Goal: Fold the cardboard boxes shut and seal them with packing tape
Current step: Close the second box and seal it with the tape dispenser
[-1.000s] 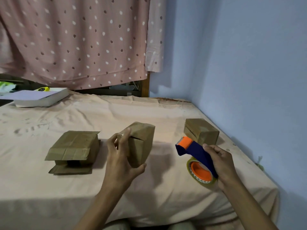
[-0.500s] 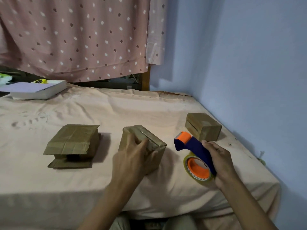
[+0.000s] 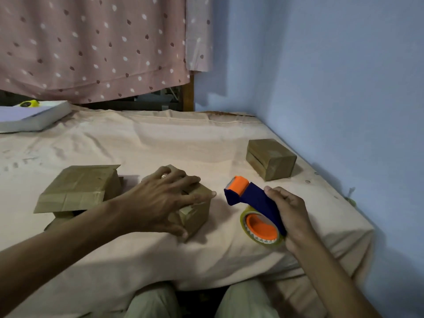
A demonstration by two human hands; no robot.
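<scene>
Brown cardboard makes up three small boxes on a bed covered by a creased peach sheet [image 3: 137,143]. The left hand [image 3: 160,200] spreads its grip over the middle box [image 3: 197,211], fingers curled over its top edges. The right hand [image 3: 291,216] wraps its grip around the blue handle of a tape dispenser [image 3: 254,207] with an orange roller and a clear tape roll. An open-flapped box [image 3: 78,191] sits left; a closed cube-shaped box [image 3: 270,158] lies far right near the smooth blue wall [image 3: 344,88].
</scene>
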